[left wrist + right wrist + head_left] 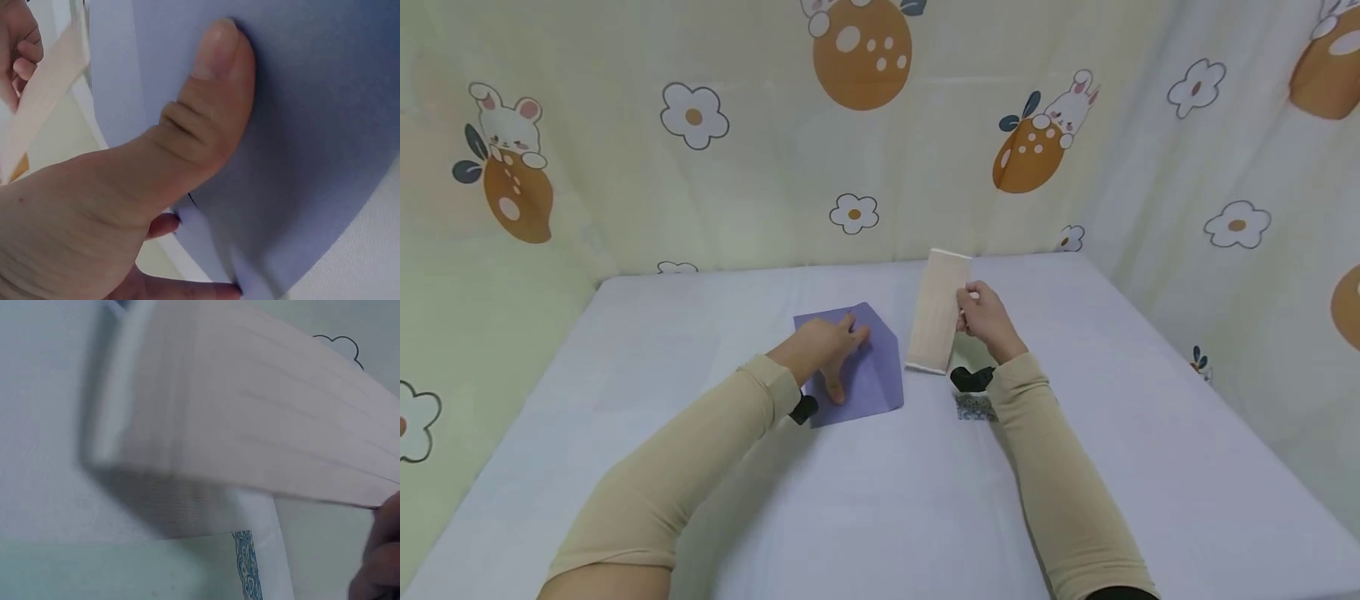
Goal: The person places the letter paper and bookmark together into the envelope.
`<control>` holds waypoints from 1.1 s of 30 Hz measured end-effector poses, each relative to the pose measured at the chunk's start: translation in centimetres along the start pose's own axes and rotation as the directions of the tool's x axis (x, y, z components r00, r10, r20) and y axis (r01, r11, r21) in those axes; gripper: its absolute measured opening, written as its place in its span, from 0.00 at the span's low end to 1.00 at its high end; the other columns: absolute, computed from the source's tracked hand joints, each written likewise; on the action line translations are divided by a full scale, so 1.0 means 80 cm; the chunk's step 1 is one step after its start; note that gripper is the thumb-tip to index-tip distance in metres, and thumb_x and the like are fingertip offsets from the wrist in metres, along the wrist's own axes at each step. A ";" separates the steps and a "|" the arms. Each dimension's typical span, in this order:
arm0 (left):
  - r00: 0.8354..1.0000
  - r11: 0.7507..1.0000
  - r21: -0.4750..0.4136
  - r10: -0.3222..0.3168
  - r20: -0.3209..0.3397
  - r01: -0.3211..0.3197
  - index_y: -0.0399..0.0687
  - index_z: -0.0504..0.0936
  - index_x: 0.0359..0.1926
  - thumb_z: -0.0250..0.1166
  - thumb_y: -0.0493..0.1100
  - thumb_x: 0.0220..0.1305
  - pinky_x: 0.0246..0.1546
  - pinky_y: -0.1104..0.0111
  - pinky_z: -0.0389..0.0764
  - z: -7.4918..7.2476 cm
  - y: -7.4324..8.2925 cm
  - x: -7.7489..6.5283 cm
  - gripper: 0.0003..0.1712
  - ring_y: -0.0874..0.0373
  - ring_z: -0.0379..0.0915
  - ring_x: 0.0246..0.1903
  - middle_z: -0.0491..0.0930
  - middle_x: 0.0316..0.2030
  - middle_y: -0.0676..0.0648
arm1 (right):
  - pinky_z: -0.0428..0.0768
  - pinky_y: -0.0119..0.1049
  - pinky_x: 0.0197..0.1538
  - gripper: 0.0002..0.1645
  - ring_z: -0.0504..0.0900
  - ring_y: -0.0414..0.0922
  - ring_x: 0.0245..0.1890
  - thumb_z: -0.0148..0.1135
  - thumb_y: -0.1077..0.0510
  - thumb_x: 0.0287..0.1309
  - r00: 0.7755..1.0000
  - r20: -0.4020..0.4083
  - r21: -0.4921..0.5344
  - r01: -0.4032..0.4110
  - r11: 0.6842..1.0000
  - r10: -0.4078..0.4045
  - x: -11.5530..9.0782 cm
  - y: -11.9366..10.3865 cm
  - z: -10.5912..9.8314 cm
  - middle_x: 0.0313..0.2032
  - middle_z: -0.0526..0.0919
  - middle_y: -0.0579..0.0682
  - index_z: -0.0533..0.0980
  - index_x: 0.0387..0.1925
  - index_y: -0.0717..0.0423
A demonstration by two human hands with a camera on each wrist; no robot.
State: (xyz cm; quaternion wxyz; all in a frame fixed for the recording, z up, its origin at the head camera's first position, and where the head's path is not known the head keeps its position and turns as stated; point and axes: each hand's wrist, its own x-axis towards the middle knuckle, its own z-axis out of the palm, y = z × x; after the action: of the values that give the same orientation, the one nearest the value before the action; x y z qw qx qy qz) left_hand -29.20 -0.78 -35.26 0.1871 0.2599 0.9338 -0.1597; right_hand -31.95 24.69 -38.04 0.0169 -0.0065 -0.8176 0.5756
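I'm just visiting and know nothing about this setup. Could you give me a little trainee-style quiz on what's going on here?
1. Which hand grips the pale rectangular piece? A) left; B) right; C) neither.
2. True or false: the left hand hovers clear of the purple paper.
3. What is printed on the backdrop behind the table?

Key:
1. B: the right hand pinches it near one long edge.
2. False: the left hand touches the paper.
3. Flowers, and white rabbit-like animals on orange fruit.
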 end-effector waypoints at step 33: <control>0.990 0.989 0.026 0.142 -0.004 -0.142 0.59 0.55 0.59 0.70 0.70 0.29 0.45 0.60 0.72 0.003 0.004 0.009 0.56 0.54 0.66 0.46 0.55 0.57 0.48 | 0.70 0.28 0.28 0.18 0.69 0.37 0.22 0.56 0.54 0.59 0.977 -0.202 0.351 0.005 0.937 0.071 -0.011 -0.037 0.014 0.22 0.74 0.42 0.65 0.48 0.55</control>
State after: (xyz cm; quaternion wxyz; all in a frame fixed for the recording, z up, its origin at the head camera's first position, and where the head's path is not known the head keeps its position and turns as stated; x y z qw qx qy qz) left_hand -29.55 -0.29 -35.84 0.1918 0.3287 0.9113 -0.1573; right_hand -31.05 22.63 -35.67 0.0950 -0.0783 -0.6958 0.7076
